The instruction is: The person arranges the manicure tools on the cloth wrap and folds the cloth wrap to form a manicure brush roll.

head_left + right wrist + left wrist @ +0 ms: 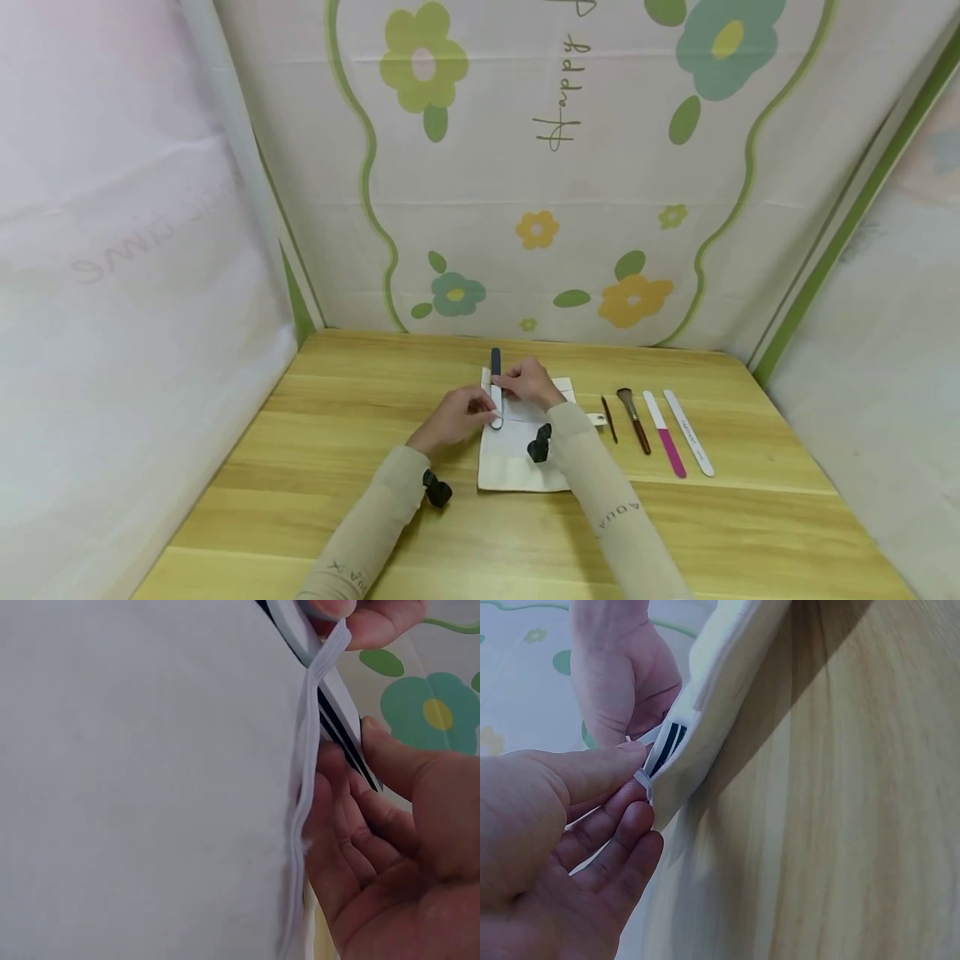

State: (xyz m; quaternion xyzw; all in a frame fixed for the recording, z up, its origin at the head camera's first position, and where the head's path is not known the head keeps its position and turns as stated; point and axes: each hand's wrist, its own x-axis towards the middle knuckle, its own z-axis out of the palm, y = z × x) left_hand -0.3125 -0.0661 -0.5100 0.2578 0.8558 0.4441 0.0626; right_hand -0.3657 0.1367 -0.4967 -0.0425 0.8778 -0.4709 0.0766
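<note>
A nail file (pixel 496 363), dark blue at its far end and white toward me, lies over the left side of a white cloth case (pixel 517 467). My right hand (pixel 528 382) pinches the file near its middle; in the right wrist view the thumb presses its white face. My left hand (pixel 457 417) is at the file's near end. In the left wrist view its thumb and fingers pinch a white elastic band (pixel 643 778) on the case. This elastic, pulled up from the cloth, crosses the file in the right wrist view. The file's edge shows dark and white layers.
Right of the case, a snap strap (pixel 597 419) sticks out. Beyond it lie a thin brown stick (pixel 610 419), a brush (pixel 634 422), a pink-and-white nail file (pixel 665 435) and a white nail file (pixel 688 433). Floral cloth walls (pixel 480 183) enclose the wooden table (pixel 300 433).
</note>
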